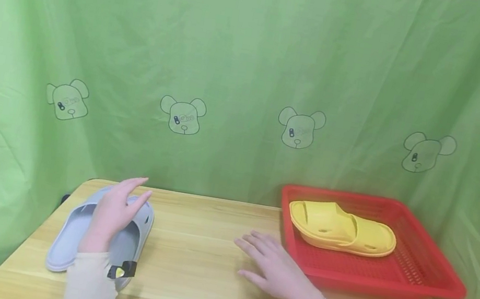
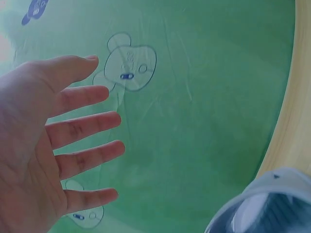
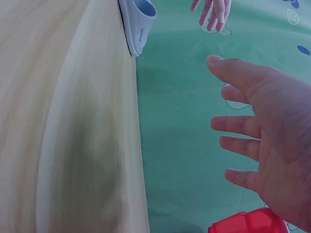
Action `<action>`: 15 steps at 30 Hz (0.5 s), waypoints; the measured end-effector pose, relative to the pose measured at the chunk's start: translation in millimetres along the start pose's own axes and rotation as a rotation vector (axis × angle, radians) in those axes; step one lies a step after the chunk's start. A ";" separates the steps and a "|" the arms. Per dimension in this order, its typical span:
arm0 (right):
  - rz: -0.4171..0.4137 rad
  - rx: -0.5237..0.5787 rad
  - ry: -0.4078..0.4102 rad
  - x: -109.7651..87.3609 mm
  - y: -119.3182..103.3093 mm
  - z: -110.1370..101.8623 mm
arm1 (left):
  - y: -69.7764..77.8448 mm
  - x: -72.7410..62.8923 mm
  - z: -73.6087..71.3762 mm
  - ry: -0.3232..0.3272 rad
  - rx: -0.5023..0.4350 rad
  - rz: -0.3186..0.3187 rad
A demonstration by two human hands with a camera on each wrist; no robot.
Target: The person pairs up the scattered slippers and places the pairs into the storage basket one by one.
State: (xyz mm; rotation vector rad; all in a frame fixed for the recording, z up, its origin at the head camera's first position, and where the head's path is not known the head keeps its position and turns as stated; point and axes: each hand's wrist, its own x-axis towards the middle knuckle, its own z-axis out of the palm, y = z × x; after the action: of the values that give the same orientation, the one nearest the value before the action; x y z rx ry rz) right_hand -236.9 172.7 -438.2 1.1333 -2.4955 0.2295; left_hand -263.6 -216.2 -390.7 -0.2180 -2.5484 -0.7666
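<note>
My left hand (image 1: 114,210) hovers over a pair of pale blue slippers (image 1: 66,242) at the left of the table, its fingers extended and holding nothing. In the left wrist view that hand's fingers (image 2: 90,158) are spread apart, with part of a blue slipper (image 2: 286,182) low at the right. My right hand (image 1: 279,270) is held above the table, left of the red basket (image 1: 388,289), also with nothing in it. Its fingers (image 3: 238,125) look straight and separated in the right wrist view. Yellow slippers (image 1: 341,230) lie together inside the basket, toward its left and back.
The wooden table (image 1: 196,269) carries the slippers on the left and the basket on the right. A green curtain (image 1: 244,65) printed with bear heads hangs behind and along both sides. A small dark object (image 1: 65,198) shows at the table's left edge.
</note>
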 end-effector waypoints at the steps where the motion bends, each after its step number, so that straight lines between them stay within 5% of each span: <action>1: 0.000 0.002 -0.002 0.0 -0.3 0.8 | -2.5 -0.5 -0.9 0.006 0.003 -0.003; 6: -0.007 0.008 -0.002 -0.2 -1.9 3.9 | -14.0 -3.8 -7.3 0.026 -0.003 -0.032; 15: -0.004 0.046 -0.031 -0.9 -6.1 8.9 | -32.3 -16.1 -23.6 -0.020 -0.047 -0.191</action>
State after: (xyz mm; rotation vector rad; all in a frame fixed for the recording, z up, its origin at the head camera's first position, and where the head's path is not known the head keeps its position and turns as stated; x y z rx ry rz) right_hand -234.3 166.6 -446.8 1.1679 -2.5273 0.2710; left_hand -249.3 -256.5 -396.6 0.0036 -2.5983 -0.9000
